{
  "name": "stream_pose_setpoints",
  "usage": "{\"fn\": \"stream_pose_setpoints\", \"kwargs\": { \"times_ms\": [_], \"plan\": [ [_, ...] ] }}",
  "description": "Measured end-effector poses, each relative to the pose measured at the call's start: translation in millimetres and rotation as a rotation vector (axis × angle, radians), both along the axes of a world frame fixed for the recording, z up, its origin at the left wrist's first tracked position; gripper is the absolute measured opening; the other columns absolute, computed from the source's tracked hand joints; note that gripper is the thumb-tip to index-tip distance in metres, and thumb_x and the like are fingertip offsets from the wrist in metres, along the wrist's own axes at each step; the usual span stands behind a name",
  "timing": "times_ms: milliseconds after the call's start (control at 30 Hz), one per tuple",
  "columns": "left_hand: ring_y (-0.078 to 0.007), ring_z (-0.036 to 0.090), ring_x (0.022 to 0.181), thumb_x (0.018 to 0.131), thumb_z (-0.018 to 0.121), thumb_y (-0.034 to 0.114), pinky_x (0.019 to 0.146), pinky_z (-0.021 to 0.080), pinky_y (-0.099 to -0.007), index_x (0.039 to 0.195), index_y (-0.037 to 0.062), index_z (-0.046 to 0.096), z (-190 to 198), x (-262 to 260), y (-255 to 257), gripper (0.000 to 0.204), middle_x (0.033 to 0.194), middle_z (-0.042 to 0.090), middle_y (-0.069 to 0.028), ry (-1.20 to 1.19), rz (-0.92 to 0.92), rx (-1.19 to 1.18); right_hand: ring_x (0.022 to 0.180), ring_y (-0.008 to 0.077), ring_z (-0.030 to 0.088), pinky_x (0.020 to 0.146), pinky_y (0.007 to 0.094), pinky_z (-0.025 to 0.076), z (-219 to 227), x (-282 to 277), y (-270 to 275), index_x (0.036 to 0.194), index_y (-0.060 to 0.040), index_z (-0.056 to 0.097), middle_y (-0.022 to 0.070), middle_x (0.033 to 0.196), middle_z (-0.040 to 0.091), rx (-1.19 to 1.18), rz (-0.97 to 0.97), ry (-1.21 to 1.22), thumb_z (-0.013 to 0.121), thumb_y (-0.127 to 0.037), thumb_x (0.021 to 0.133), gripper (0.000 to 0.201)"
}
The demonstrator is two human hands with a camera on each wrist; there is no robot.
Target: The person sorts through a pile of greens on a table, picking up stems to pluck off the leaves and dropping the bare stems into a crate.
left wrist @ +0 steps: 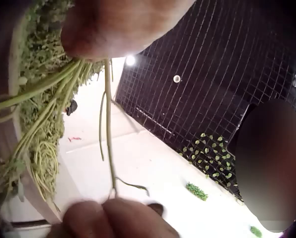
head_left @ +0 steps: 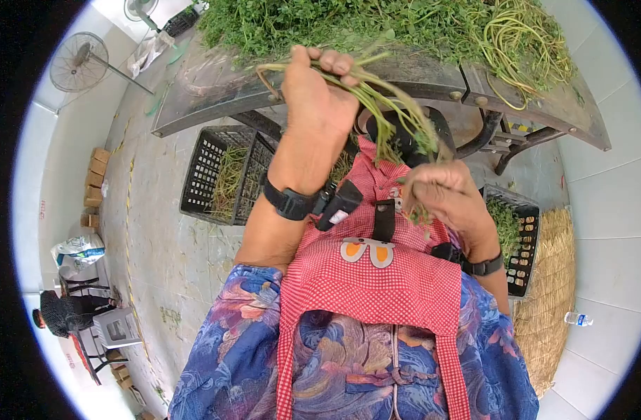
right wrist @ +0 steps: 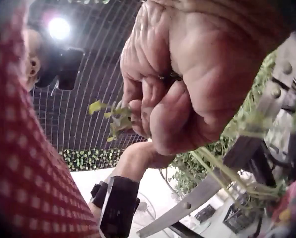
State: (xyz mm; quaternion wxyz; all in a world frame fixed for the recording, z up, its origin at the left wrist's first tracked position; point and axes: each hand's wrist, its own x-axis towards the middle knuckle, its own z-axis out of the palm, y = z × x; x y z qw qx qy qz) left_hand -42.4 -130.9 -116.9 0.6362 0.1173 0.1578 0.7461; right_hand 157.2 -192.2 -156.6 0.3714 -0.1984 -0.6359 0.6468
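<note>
In the head view the left hand (head_left: 319, 94) grips a bunch of long green stems (head_left: 387, 105) just above the table's near edge, the stems drooping to the right. Lower and to the right, the right hand (head_left: 443, 196) has its fingers curled round a leafy piece (head_left: 420, 214) in front of the apron. One thin stem (left wrist: 109, 124) runs between the two hands in the left wrist view. From the curled fingers of the right hand (right wrist: 187, 84), small leaves (right wrist: 117, 119) stick out in the right wrist view.
A heap of greens (head_left: 320, 28) covers the table (head_left: 215, 87), with loose yellowish stems (head_left: 520, 42) at its right. Black crates (head_left: 194, 182) holding plant pieces stand below on both sides. A straw mat (head_left: 544, 294) lies right; a fan (head_left: 79, 61) and a seated person (head_left: 65, 311) are left.
</note>
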Motion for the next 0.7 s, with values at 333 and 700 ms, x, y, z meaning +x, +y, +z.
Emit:
{"fn": "stream_pose_setpoints", "kwargs": {
  "times_ms": [333,700],
  "plan": [
    [-0.0394,0.046,0.116,0.099,0.024,0.033,0.098,0.038,-0.0494,0.097,-0.0015,0.052,0,10,0,0.044,0.115,0.053,-0.0262,0.033,-0.196,0.178,0.062,0.0022,0.053,0.051,0.0157,0.038,14,-13,33,0.095,-0.0001,0.062,0.0008,0.072,0.058,-0.098,-0.253,-0.003,0.055,-0.014,0.089,0.016],
    [-0.0391,0.039,0.123,0.098,0.026,0.033,0.103,0.034,-0.049,0.095,-0.0023,0.055,-3,20,-3,0.045,0.127,0.044,-0.0277,0.052,-0.288,0.226,0.079,0.0055,0.056,0.07,0.0216,0.046,10,-36,55,0.099,0.0028,0.064,0.0035,0.088,0.067,0.378,-0.723,-0.042,0.061,-0.006,0.083,0.019]
  ]
}}
